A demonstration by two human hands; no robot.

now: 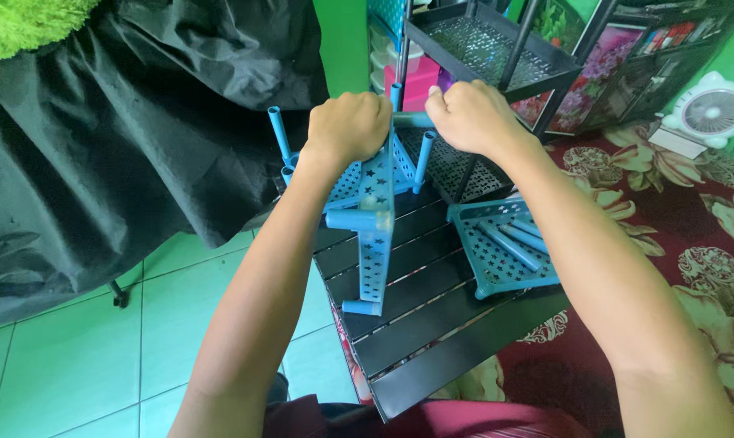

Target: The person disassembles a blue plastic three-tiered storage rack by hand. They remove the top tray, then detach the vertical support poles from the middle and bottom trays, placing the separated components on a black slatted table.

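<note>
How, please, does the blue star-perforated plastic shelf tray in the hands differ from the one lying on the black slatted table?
The held tray stands on edge, tubes plugged into its corners; the lying tray rests flat, holding loose tubes. Both hands grip the former; nothing touches the latter. Both are blue.

blue star-punched shelf tray [375, 235], black slatted table [432, 316], perhaps floral maroon rug [707, 243]

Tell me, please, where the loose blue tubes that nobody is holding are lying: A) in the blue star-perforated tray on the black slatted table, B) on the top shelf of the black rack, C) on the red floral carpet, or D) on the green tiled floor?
A: several loose blue tubes lie inside the blue star-perforated tray, which rests on the black slatted table beside the person's right forearm.
</note>
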